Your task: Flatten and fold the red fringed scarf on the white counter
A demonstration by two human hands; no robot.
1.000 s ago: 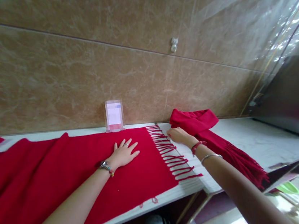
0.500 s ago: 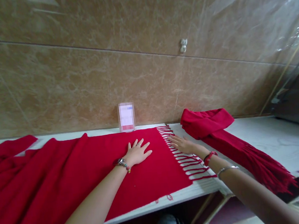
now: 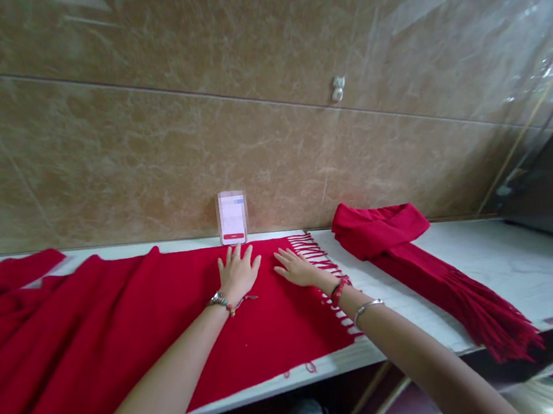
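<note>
A wide red scarf lies spread on the white counter, smooth at its right end and wavy toward the left. White and red tassels fringe its right edge. My left hand rests palm down near the scarf's far edge, fingers spread. To its right, my right hand lies flat on the same cloth just inside the fringe, fingers stretched out to the left. Neither hand grips the cloth. A second red scarf, folded into a long strip, lies at the right with its tassels hanging over the front edge.
A phone with a lit screen leans on the tiled wall behind the scarf. A small white cat-shaped hook sits on the wall. The counter continues right to a dark object. More bunched red cloth lies at the far left.
My right hand has moved left from the fringe onto the scarf. My left hand has shifted a little left and toward the far edge. Both scarves lie as before.
</note>
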